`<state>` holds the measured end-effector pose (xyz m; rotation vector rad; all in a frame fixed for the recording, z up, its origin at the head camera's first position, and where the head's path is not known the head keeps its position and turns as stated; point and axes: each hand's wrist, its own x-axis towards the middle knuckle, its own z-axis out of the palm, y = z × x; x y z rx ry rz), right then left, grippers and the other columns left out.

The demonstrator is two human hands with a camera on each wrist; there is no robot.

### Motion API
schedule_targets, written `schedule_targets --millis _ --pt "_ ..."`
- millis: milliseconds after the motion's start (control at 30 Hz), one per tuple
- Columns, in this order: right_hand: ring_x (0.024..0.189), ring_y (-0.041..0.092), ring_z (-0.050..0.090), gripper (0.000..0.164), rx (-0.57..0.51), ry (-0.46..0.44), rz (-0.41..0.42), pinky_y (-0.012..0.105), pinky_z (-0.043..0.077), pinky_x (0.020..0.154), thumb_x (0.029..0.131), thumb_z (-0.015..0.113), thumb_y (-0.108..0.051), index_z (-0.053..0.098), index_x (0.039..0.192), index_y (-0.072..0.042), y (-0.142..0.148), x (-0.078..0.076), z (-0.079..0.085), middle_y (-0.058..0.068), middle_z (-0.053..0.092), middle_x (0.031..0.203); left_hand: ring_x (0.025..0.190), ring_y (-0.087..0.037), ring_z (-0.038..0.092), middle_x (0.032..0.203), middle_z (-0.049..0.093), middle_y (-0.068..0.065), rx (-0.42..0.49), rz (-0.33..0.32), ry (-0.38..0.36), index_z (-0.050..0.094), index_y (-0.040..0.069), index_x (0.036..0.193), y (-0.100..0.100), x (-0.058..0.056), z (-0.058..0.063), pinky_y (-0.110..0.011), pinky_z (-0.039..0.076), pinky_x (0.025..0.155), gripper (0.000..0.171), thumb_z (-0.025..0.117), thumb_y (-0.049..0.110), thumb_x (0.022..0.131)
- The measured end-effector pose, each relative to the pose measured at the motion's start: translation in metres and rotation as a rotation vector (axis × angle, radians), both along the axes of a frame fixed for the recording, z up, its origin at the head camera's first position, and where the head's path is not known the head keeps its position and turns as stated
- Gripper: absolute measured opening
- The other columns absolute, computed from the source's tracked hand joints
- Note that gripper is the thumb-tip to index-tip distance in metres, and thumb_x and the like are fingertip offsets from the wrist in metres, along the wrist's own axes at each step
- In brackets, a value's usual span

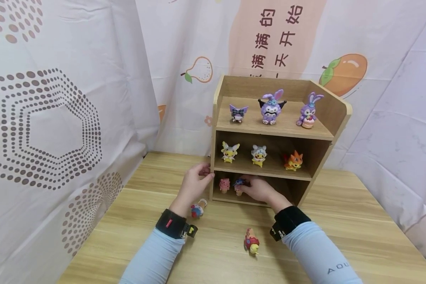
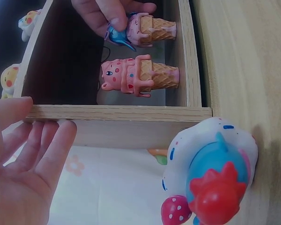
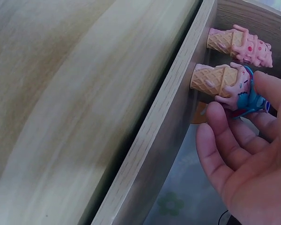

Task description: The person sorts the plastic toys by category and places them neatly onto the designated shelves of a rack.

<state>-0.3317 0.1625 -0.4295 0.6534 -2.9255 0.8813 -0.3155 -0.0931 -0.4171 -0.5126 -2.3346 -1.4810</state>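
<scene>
My right hand pinches an ice-cream-cone figurine with a blue-eared top between thumb and fingers. The cone stands upright on the bottom level of a wooden shelf. Beside it, toward the shelf's left side, stands a pink bear ice-cream-cone figurine. My left hand holds the front edge of the shelf's left side panel, thumb on one side and fingers on the other. Below that hand, a blue, white and red figurine lies on the table. Another figurine, red and yellow with a cone, lies in front of the shelf.
On the top level sit several purple figurines, among them a rabbit with a cake. The middle level carries yellow figurines, one in an orange hood. Under everything is a wood-grain table, with a printed curtain behind.
</scene>
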Motion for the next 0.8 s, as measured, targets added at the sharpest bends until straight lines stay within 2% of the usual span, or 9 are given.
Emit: schedule_targets --millis 433,600,800 --pt "0.078 0.016 0.054 0.023 -0.002 -0.022 0.011 0.039 0.048 0.072 0.094 0.062 -0.030 0.063 0.108 -0.012 0.0011 -0.0023 0.0016 0.003 0.062 0.092 0.089 -0.009 0.058 0.098 0.062 0.003 0.001 -0.005 0.004 0.062 0.008 0.116 0.0004 -0.0007 0.0008 -0.029 0.053 0.082 0.029 0.069 0.015 0.089" --pt "0.081 0.017 0.055 0.035 0.014 -0.022 -0.014 0.042 0.049 0.076 0.093 0.063 -0.031 0.061 0.119 -0.008 0.0011 -0.0007 0.0008 0.006 0.063 0.097 0.089 -0.008 0.057 0.098 0.062 0.003 -0.001 -0.001 -0.004 0.062 0.009 0.116 0.0002 0.0000 0.0013 -0.028 0.052 0.082 0.029 0.069 0.016 0.089" --pt "0.082 0.018 0.055 0.047 0.008 -0.019 -0.025 0.041 0.049 0.074 0.093 0.063 -0.036 0.056 0.127 -0.005 0.0030 0.0035 0.0006 0.008 0.063 0.101 0.090 -0.011 0.058 0.098 0.063 0.000 0.005 -0.012 0.003 0.062 0.007 0.116 -0.0001 0.0018 0.0019 -0.032 0.053 0.082 0.029 0.069 0.015 0.089"
